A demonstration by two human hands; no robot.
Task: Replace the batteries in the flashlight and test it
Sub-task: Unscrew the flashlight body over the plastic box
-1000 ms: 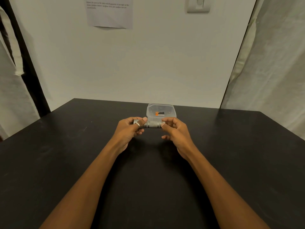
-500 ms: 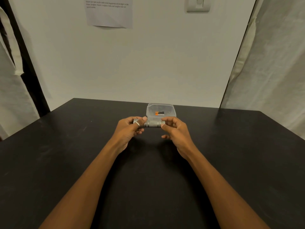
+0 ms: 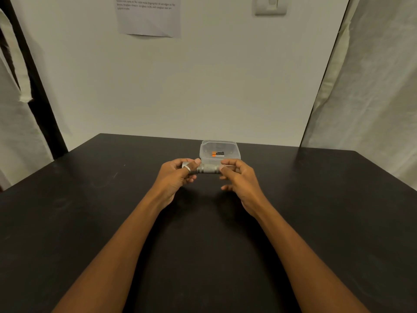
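Note:
A short grey metal flashlight (image 3: 208,169) is held level above the black table (image 3: 90,222), between both hands. My left hand (image 3: 178,177) wraps its left end, thumb on top, with a ring on one finger. My right hand (image 3: 239,179) pinches its right end with thumb and forefinger; the other fingers are spread. Just behind the flashlight stands a clear plastic container (image 3: 220,150) holding batteries (image 3: 217,154) with orange and black ends.
A white wall rises behind the table, with a paper notice (image 3: 149,16) and a light switch (image 3: 270,5). Pale curtains (image 3: 372,98) hang at the right and left sides. A dark post (image 3: 33,86) stands at the left.
My right fingers have shifted slightly on the flashlight's right end. The flashlight and my left hand stay where they were.

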